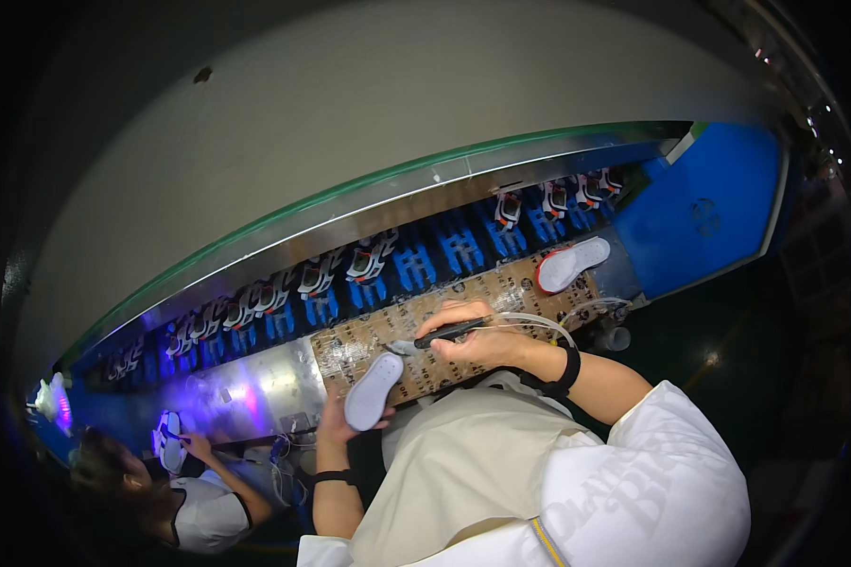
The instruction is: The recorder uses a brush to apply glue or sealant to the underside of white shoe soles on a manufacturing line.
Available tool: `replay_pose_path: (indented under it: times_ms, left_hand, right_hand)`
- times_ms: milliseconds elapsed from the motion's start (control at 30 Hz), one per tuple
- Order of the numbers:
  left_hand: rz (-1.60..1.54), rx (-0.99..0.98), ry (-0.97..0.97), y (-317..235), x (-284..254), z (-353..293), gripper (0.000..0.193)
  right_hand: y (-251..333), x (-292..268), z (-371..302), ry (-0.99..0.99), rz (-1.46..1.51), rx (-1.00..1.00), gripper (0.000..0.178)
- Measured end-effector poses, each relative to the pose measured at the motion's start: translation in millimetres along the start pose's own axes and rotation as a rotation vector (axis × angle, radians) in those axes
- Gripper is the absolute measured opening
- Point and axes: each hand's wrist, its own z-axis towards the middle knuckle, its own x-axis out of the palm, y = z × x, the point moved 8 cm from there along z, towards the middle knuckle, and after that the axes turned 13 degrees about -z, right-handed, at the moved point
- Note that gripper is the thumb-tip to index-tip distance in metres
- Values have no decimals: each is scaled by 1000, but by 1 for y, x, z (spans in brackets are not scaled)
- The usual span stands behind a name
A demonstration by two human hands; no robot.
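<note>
Sole [373,392], pale grey, in the left hand [332,416], held up at the near edge of the bench, flat face turned to the camera, toe end pointing up and a bit right. Left thumb side along one edge, fingertips showing at the other, so grip is narrow, closed around the heel half. Right hand [482,346] has its fingers closed round a black tool [450,333], pen-like, thin pale tubing [539,321] running from its back end off to the right. Tool's tip is right by the toe of the sole; touching or just short of it, cannot tell. Black bands on both wrists, beige apron [463,454] over a white shirt. Bench top [350,348] under the hands is covered in brown printed paper, shiny in spots; bare metal panel [260,386] further left with a violet glare on it. Second sole [574,264], also pale, with red along its side, lies on the far right end of the paper, well apart from both hands. Clear cup [617,338] near that end. Behind the bench, row of blue racks [414,268], several carrying white-and-dark shoes [369,257]. Big blue panel [704,213] at right. Lower left, a co-worker's hand [197,446] is at another shoe [168,442] in violet light; its finger detail too small to tell.
</note>
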Motion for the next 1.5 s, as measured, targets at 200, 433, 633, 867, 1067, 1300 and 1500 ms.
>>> replay_pose_path:
  times_ms: [200, 433, 633, 867, 1067, 1300, 1500]
  left_hand:
    - [-170, 144, 76, 42, 33, 61, 64]
    - [-154, 404, 222, 40, 160, 52, 61]
    - [-136, 551, 187, 27, 188, 45, 59]
    - [-137, 623, 359, 15, 200, 30, 58]
    - [-258, 601, 212, 23, 209, 24, 64]
    - [-276, 667, 353, 4, 217, 12, 63]
    - [-268, 439, 594, -1, 267, -7, 63]
  right_hand:
    - [-32, 20, -9, 125, 49, 272, 23]
    - [3, -1, 33, -265, -206, 115, 17]
    - [39, 19, 24, -217, -377, -340, 28]
    - [78, 30, 18, 275, -238, -378, 23]
    - [81, 21, 24, -100, -411, -529, 34]
    - [85, 13, 18, -71, -311, -467, 33]
    - [121, 31, 0, 312, -62, -657, 30]
